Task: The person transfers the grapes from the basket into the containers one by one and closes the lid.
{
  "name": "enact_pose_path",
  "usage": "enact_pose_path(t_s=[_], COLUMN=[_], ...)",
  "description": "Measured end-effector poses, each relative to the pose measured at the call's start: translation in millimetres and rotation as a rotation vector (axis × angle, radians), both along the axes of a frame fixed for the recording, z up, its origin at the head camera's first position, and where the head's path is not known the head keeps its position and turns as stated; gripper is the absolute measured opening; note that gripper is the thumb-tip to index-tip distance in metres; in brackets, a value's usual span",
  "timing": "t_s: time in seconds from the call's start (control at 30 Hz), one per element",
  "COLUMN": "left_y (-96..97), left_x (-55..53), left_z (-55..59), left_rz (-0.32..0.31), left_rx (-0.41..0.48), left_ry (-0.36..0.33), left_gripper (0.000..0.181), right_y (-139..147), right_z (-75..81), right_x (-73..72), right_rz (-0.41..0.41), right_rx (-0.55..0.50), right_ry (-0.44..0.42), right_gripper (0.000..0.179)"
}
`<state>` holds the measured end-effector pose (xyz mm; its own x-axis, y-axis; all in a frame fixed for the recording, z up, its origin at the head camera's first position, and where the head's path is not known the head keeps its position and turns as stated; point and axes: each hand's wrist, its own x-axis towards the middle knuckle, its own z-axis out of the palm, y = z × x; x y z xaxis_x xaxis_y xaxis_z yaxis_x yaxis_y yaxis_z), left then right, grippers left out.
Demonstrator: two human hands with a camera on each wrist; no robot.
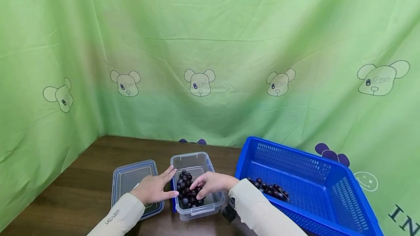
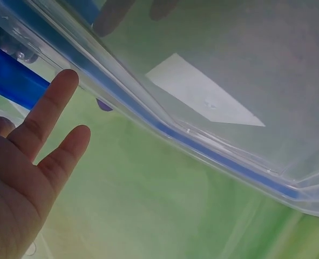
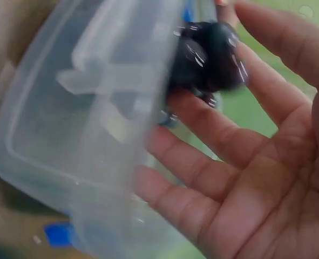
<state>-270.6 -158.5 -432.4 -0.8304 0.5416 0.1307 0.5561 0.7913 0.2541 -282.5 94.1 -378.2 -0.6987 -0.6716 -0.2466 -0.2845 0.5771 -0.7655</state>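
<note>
A clear plastic container (image 1: 191, 161) stands on the table with a bunch of dark grapes (image 1: 187, 199) inside. My right hand (image 1: 211, 185) reaches over its right wall, thumb and fingers curled about the grapes; in the right wrist view the dark grapes (image 3: 210, 59) sit between thumb and fingertips. My left hand (image 1: 154, 188) has its fingers spread and straight at the container's left rim, touching there. Under that hand lies a clear lid (image 1: 132, 174) with a blue seal; the left wrist view shows the lid (image 2: 245, 156) beside the straight fingers (image 2: 48, 116).
A blue slotted basket (image 1: 295, 152) stands to the right, holding another bunch of dark grapes (image 1: 270, 189) near its front left. Behind the brown wooden table (image 1: 75, 181) hangs a green printed cloth (image 1: 229, 112). A small black device (image 1: 229, 212) is by my right sleeve.
</note>
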Motion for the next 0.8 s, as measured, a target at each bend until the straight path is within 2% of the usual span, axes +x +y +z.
enact_pose_path(t_s=[0.1,0.27,0.37,0.53,0.63,0.8], left_y=[1.5,6.3,8.7,10.7,11.0,9.6], left_x=[0.5,5.8,10.1,14.6,14.3,13.7], left_z=[2.9,11.6,15.1,16.2,15.2,13.0], left_rz=[0.014,0.067,0.084,0.084,0.080,0.075], left_rx=[-0.024,-0.073,-0.076,-0.079,-0.073,-0.067], left_ry=[0.018,0.045,0.031,-0.001,-0.007,-0.001], left_gripper=[0.078,0.078,0.078,0.077,0.078,0.079], right_y=[7.4,27.5,47.1,89.0,113.9,149.4], right_z=[12.9,32.0,40.7,55.0,60.7,61.1], right_x=[-1.8,-6.8,-8.1,-8.2,-9.4,-12.1], right_rz=[0.043,0.045,-0.009,-0.146,-0.169,-0.200], right_rx=[0.036,0.037,0.024,-0.043,-0.108,-0.203], right_ry=[0.030,0.060,0.021,-0.065,-0.050,0.003], right_gripper=[0.038,0.049,0.053,0.057,0.059,0.061])
